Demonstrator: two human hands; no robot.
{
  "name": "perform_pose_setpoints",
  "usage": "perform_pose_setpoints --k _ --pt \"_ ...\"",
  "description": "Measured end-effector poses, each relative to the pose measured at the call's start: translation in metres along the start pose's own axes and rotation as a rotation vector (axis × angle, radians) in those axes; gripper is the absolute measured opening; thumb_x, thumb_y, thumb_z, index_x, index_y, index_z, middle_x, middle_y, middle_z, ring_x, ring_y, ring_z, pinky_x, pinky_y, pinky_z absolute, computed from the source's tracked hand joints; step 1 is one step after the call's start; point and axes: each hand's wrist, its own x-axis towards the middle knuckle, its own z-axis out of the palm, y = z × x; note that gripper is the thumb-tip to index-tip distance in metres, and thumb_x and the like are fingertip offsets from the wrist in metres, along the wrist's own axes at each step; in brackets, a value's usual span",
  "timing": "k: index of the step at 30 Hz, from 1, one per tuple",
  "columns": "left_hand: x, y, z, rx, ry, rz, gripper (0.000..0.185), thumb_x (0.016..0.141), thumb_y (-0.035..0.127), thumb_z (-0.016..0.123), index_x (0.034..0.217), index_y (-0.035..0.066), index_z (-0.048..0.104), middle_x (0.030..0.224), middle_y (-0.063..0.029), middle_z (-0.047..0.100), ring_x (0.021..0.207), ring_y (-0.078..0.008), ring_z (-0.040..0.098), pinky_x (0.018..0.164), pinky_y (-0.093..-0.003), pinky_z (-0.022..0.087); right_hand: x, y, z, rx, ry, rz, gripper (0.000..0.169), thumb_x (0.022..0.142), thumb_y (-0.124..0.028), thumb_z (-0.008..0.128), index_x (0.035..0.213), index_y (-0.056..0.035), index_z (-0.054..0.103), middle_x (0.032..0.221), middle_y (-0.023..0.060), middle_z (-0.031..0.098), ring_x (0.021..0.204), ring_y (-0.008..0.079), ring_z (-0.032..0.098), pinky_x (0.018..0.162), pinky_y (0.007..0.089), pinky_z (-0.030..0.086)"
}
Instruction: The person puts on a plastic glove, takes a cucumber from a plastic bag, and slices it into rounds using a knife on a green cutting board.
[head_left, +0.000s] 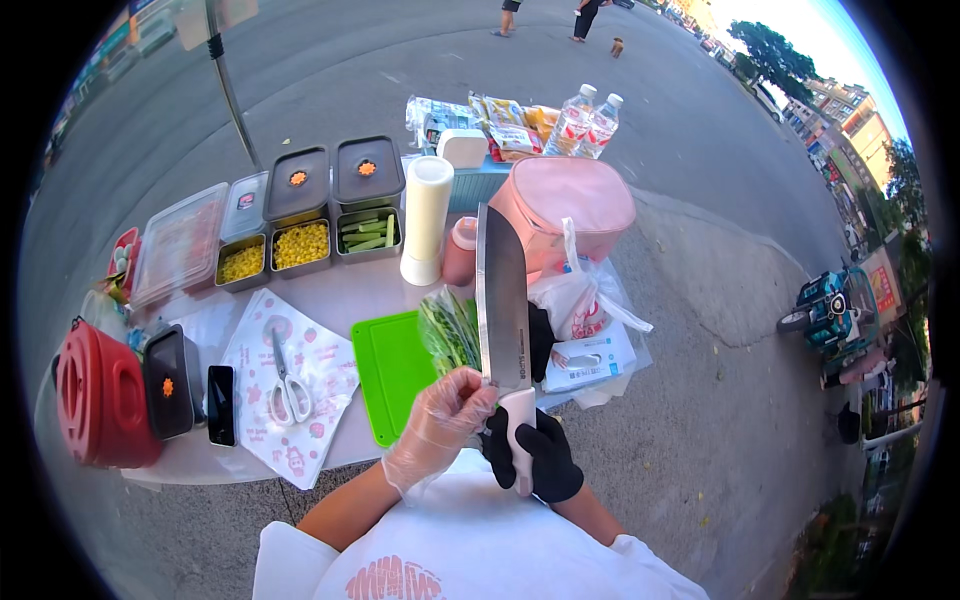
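Upright in front of me stands a wide-bladed kitchen knife (504, 292) with a pale handle. My right hand (544, 457), in a black glove, grips that handle. A clear plastic glove covers my left hand (442, 420), whose thumb and fingertips pinch at the heel of the blade. Behind the knife lies a bright green cutting board (390, 375). Leafy greens in a clear plastic bag (448, 330) rest on the board, partly hidden by the blade and my left hand.
White-handled scissors (289, 394) lie on printed paper sheets (322, 442), beside a phone (221, 405). Metal containers hold corn (300, 244) and cut cucumber (367, 231). A white bottle (427, 221), pink insulated bag (570, 195), glove packet (589, 360) and red jug (105, 397) stand around.
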Motion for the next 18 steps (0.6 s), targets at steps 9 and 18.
perform_pose_setpoints --k 9,18 --pt "-0.002 -0.009 -0.001 -0.166 -0.037 -0.054 0.014 0.089 0.018 0.054 0.088 0.005 0.051 0.076 0.0007 0.051 0.065 -0.0042 0.045 0.056 -0.0185 0.039 -0.005 0.001 -0.004 0.030 -0.110 -0.048 0.036 0.087 -0.029 0.051 0.104 0.0025 0.049 0.063 0.0078 0.051 0.045 0.0148 0.047 0.042 0.0250 0.037" --pt "0.030 -0.024 -0.047 -0.926 0.039 -0.100 0.032 0.078 -0.004 0.046 0.110 -0.008 0.048 0.107 -0.0169 0.053 0.102 -0.0231 0.053 0.090 -0.0314 0.044 -0.012 -0.009 -0.021 0.009 0.056 0.059 0.039 0.083 -0.028 0.055 0.106 0.0035 0.048 0.059 0.0089 0.052 0.040 0.0163 0.048 0.037 0.0260 0.038"
